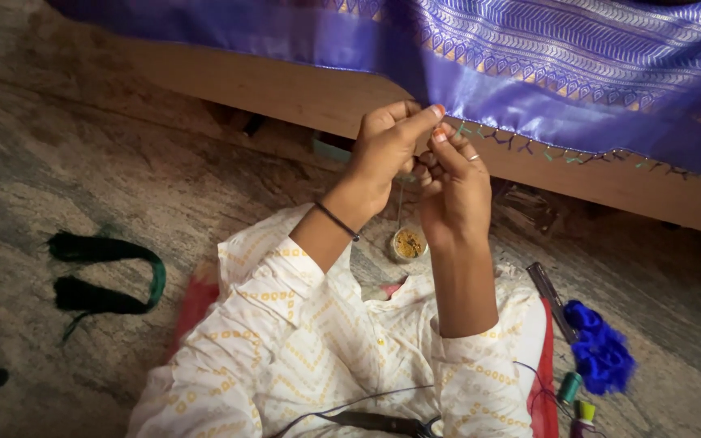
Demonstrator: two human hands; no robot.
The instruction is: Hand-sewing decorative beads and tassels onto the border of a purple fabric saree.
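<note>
A shiny purple cloth (578, 73) with a patterned woven border hangs over a wooden edge (302, 89). Small knotted tassels (529, 146) in green and dark thread run along its lower hem. My left hand (383, 158) pinches the hem with thumb and forefinger. My right hand (452, 182), a ring on one finger, meets it at the same spot, fingertips closed on the hem's threads. A thin thread hangs down from between the hands. Both arms rise from a white patterned garment (310, 349) on my lap.
A small round tin of tiny beads (408, 243) sits on the floor below the hands. Green-black thread skeins (103, 280) lie at left. At right lie a blue thread bundle (602, 349), thread spools (571, 388) and a dark slim tool (552, 298). Scissors (383, 422) rest on my lap.
</note>
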